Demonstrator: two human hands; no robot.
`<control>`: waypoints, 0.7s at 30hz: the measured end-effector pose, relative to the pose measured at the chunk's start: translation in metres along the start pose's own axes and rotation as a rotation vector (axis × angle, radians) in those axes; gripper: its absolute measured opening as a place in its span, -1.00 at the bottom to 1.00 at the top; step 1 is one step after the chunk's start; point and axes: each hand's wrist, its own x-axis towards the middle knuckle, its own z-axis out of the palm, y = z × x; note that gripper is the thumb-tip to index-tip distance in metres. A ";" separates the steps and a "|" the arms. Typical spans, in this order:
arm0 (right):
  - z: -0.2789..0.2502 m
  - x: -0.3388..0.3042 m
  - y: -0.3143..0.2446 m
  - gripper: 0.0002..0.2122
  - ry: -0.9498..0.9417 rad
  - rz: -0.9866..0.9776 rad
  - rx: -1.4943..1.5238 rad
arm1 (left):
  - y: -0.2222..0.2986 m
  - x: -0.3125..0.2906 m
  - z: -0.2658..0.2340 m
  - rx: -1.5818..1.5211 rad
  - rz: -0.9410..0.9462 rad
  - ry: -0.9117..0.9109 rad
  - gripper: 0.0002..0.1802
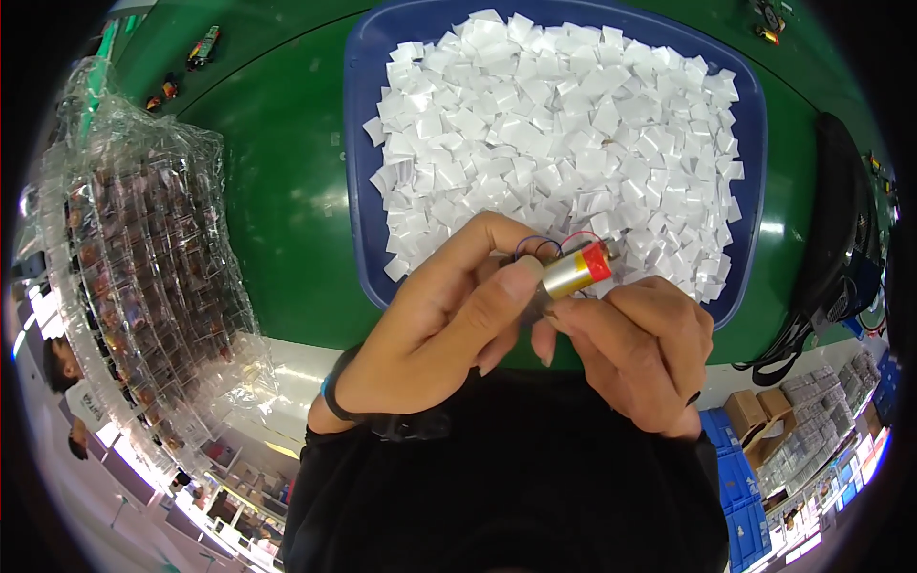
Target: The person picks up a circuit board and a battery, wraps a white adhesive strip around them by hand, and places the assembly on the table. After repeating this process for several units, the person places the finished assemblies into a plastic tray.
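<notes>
The left hand [435, 334] pinches a small silver cylinder [570, 274] with a red end between thumb and fingers, just above the near edge of a blue tub [355, 181] full of white paper pieces [544, 124]. The right hand [645, 344] is curled with its fingertips close under the cylinder; whether they grip anything is hidden. A firm but light pinch on the silver body suits this work best, with the thin red wire [580, 233] and dark wire [535, 239] looping free, so neither gets tugged, kinked or trapped under a fingertip.
</notes>
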 end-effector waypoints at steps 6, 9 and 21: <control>-0.016 0.008 -0.003 -0.70 -0.083 0.062 0.058 | 0.056 0.021 -0.031 0.492 0.249 0.321 -0.76; -0.016 0.007 -0.002 -0.71 -0.104 0.081 0.053 | 0.089 0.056 -0.091 0.592 0.332 0.356 -0.70; -0.026 0.000 -0.003 -0.72 -0.168 0.151 -0.007 | 0.122 0.145 -0.198 1.024 0.101 0.597 -0.51</control>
